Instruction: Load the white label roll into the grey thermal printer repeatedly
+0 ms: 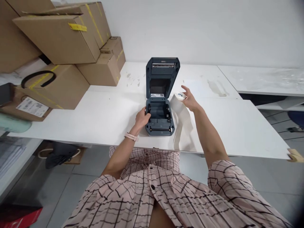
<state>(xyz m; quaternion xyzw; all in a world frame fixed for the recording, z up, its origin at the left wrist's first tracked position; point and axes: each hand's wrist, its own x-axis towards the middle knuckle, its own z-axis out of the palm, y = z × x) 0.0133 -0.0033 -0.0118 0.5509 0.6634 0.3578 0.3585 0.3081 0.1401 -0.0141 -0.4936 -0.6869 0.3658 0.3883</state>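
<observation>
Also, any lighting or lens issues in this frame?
Head view: dark vignetting in the right-hand corners; wide-angle stretch toward the edges; white wall evenly bright, little texture; soft shadow left of the printer, dim inside its open body; box label too soft to read.

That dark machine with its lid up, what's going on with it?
A person in a checked shirt has the left hand on the side of the open machine, which looks like a label printer. The right hand holds a white roll just beside it, with a loose strip trailing down onto the white table. The compartment in the machine's base has no roll in it. Cardboard boxes are stacked over to the left.
</observation>
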